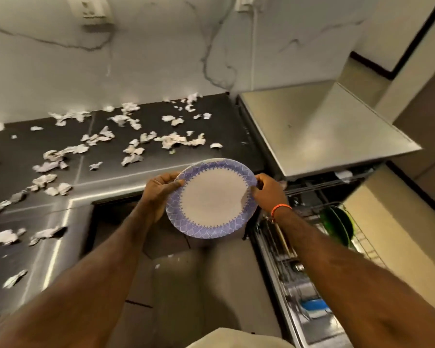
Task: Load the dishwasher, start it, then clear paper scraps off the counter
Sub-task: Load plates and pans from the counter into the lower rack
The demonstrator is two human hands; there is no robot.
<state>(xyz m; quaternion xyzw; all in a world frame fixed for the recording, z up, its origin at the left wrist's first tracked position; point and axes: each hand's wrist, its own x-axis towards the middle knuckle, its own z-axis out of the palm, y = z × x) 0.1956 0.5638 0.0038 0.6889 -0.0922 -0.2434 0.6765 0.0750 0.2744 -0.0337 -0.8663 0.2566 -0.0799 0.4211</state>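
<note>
I hold a round plate (212,199) with a white centre and a blue patterned rim in front of me, tilted toward the camera. My left hand (161,190) grips its left edge and my right hand (268,192), with an orange band at the wrist, grips its right edge. To the right stands the open dishwasher (324,136), its wire rack (362,242) pulled out. A green dish (337,226) stands in the rack and a blue item (313,306) lies lower down. Many crumpled white paper scraps (133,153) litter the dark counter (23,151) on the left.
A marbled white wall (161,54) runs behind the counter with a socket (93,10) high up. The counter's metal-edged corner (68,204) juts out at the left, over a dark recess below. Beige cabinet fronts (412,197) close in on the right.
</note>
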